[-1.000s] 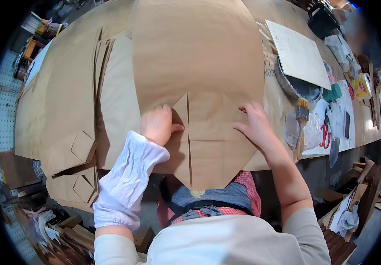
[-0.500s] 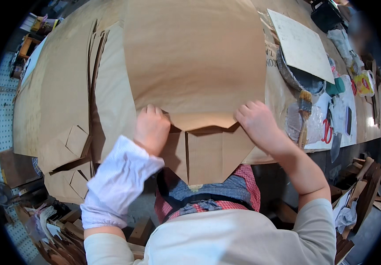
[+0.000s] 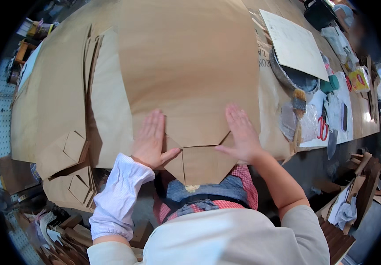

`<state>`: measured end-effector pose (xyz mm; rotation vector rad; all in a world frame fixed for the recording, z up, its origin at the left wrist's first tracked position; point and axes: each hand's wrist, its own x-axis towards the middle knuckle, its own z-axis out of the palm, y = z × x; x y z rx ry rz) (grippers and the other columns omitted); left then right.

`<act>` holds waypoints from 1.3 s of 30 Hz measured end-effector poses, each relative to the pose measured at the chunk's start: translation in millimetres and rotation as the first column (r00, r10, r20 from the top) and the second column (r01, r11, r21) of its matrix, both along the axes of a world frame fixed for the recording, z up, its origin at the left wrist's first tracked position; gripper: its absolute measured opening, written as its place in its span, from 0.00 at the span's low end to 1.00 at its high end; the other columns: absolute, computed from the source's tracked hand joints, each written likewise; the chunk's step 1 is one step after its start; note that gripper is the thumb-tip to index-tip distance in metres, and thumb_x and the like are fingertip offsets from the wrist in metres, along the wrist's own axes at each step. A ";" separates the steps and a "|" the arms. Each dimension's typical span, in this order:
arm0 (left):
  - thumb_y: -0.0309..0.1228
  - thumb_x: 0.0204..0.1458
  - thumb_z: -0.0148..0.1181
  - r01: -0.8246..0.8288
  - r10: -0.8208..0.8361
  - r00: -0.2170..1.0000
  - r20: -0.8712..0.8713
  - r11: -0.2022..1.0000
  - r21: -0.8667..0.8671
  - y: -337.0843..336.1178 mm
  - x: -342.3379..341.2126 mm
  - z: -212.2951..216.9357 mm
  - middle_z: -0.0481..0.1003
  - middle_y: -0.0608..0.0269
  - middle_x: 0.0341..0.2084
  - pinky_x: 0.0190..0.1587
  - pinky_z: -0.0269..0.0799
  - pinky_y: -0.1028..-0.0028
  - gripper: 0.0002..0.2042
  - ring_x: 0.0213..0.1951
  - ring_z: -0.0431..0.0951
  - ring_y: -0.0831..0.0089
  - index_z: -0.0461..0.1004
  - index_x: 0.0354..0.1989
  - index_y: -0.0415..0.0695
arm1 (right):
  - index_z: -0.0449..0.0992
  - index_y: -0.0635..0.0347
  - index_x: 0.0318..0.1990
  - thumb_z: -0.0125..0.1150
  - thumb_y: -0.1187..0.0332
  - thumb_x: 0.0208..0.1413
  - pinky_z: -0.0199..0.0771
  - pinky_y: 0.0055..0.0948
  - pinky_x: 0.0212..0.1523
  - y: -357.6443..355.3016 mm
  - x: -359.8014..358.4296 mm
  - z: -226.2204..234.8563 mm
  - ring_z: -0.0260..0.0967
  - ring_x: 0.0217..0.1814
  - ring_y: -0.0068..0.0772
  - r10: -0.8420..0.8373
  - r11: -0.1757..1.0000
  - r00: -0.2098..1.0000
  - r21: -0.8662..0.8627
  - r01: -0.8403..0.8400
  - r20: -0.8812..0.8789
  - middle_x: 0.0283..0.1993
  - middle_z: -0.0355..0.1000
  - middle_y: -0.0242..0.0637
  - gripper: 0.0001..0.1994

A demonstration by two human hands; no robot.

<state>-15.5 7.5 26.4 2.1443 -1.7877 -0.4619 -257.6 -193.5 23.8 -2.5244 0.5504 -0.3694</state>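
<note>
1. Two hands lay flat and spread on a large brown cardboard sheet filling the centre of the frame.
2. Our left hand pressed palm-down just left of the folded flaps at the sheet's lower edge, thumb pointing right.
3. Our right hand pressed down just right of those flaps, fingers open.
4. We saw a white board at upper right, a brush and red scissors on the desk at right.
5. Cut cardboard pieces lay at lower left.

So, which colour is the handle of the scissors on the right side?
Red; the scissors show best in the head view.
</note>
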 end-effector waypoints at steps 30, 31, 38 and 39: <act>0.25 0.43 0.60 -0.132 0.179 0.856 -0.485 0.983 0.130 -126.8 19.9 4.0 0.79 0.51 0.31 0.42 0.74 0.66 0.17 0.36 0.79 0.63 0.75 0.43 0.34 | 0.72 0.60 0.23 0.67 0.71 0.41 0.72 0.39 0.30 69.1 91.4 16.0 0.72 0.30 0.42 0.009 0.999 0.940 0.037 -0.023 0.340 0.26 0.72 0.40 0.07; 0.26 0.42 0.63 -0.144 0.198 0.804 -0.561 0.980 0.139 -124.0 18.4 12.1 0.78 0.51 0.31 0.42 0.74 0.66 0.17 0.36 0.79 0.64 0.75 0.43 0.33 | 0.72 0.60 0.22 0.68 0.72 0.40 0.72 0.39 0.30 61.6 90.3 28.2 0.72 0.31 0.41 0.067 0.998 0.946 -0.035 -0.059 0.316 0.27 0.73 0.39 0.08; 0.33 0.44 0.69 -0.153 0.227 0.858 -0.461 0.969 0.193 -130.3 37.6 23.4 0.78 0.53 0.29 0.38 0.74 0.67 0.15 0.35 0.79 0.63 0.77 0.37 0.35 | 0.77 0.59 0.32 0.67 0.66 0.40 0.72 0.33 0.43 -38.9 98.3 62.7 0.68 0.47 0.38 0.507 0.807 0.862 -0.343 -0.481 -0.017 0.38 0.71 0.36 0.11; 0.32 0.45 0.68 -0.156 0.223 0.884 -0.411 0.969 0.191 -130.4 36.2 27.3 0.78 0.53 0.30 0.39 0.74 0.66 0.14 0.35 0.79 0.61 0.77 0.37 0.37 | 0.77 0.60 0.33 0.66 0.66 0.41 0.72 0.33 0.42 -32.7 97.1 59.2 0.68 0.47 0.38 0.539 0.775 0.836 -0.329 -0.539 -0.101 0.39 0.71 0.36 0.11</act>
